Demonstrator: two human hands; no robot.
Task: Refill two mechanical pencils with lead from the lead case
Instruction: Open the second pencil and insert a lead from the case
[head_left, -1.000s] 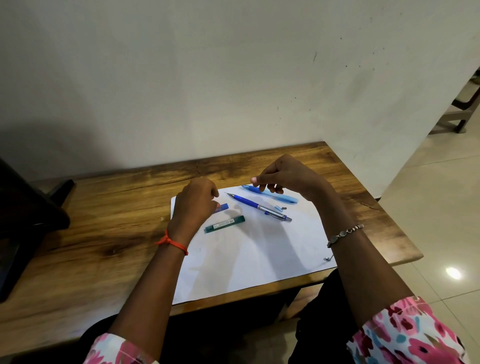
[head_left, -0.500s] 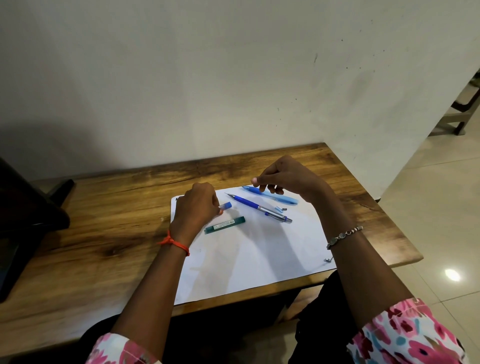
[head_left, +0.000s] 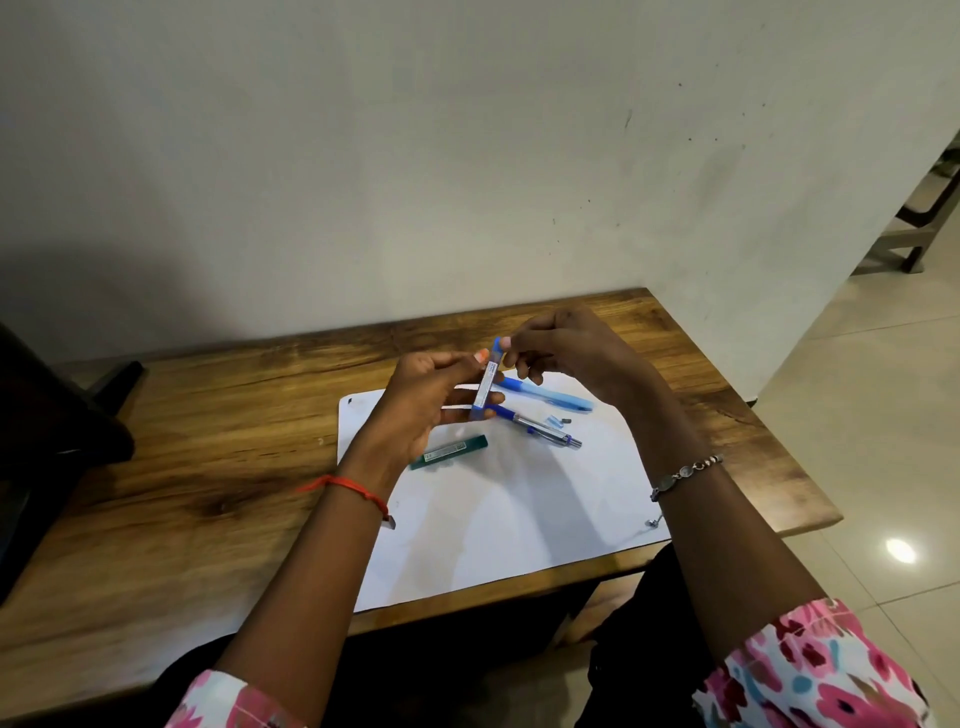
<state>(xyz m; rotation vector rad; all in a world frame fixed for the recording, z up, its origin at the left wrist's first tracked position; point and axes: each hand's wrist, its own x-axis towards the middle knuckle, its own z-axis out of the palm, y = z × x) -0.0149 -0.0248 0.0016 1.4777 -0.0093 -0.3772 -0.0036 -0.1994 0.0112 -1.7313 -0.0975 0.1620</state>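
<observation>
Blue lead case (head_left: 487, 378), clear body with blue ends: raised above the sheet, tilted, top end away from the person, held between both hands.

Left hand (head_left: 423, 402): fingers and thumb curled round the case's middle and lower part, steadying it.

Right hand (head_left: 569, 353): fingertips pinch the blue top end. This grip looks suited to working the cap open so lead can be tipped out. Whether the cap is already loose cannot be told.

Dark blue mechanical pencil (head_left: 537, 428): flat on the sheet below the hands, metal end to the right, not held.

Light blue mechanical pencil (head_left: 558, 397): flat just beyond it, partly hidden by the right hand. Both lie within easy reach, probably waiting for lead.

Small loose parts (head_left: 558, 420): between the two pencils, possibly removed caps; too small to be sure.

Green lead case (head_left: 449, 452): flat on the sheet near the left wrist, untouched.

White sheet (head_left: 519, 519): under every item, probably so that stray lead shows.

Worktop (head_left: 208, 441): wooden, set against the wall.
</observation>
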